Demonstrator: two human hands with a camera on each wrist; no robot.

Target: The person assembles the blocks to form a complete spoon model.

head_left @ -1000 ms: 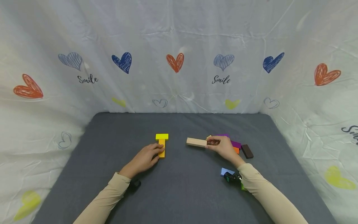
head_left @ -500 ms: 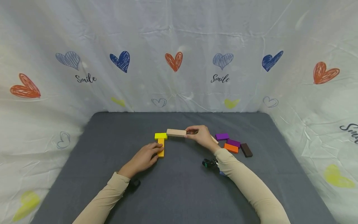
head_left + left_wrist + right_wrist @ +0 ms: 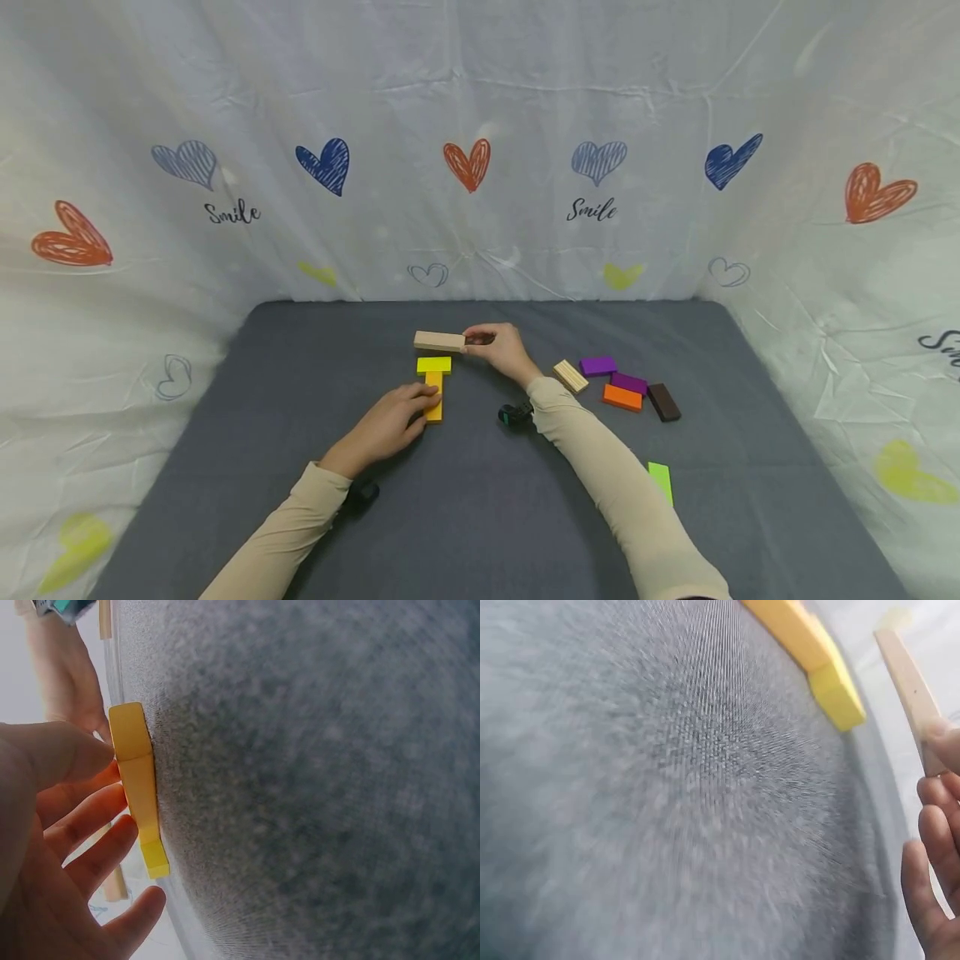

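My left hand [image 3: 386, 423] rests at an orange-yellow block [image 3: 434, 408] lying lengthwise on the table. Its fingertips lie on the block's top; in the left wrist view the thumb tip is right at its edge. A bright yellow block [image 3: 434, 365] lies crosswise against the far end, forming a T. Beyond it, my right hand [image 3: 504, 350] pinches one end of a plain wooden block [image 3: 438, 341] between thumb and fingers. That block points left, raised above the table in the right wrist view, where the thumb [image 3: 941, 742] presses its side.
To the right lie a small plain wooden block [image 3: 571, 377], two purple blocks [image 3: 597, 367], an orange block [image 3: 622, 397] and a dark brown block [image 3: 663, 402]. A green block [image 3: 661, 482] is partly behind the right sleeve. A white curtain [image 3: 472, 233] hangs behind the grey table.
My right hand has carried the plain wooden block leftward and away from me, from the right-hand blocks to beyond the yellow block. My left hand has stayed at the orange-yellow block.
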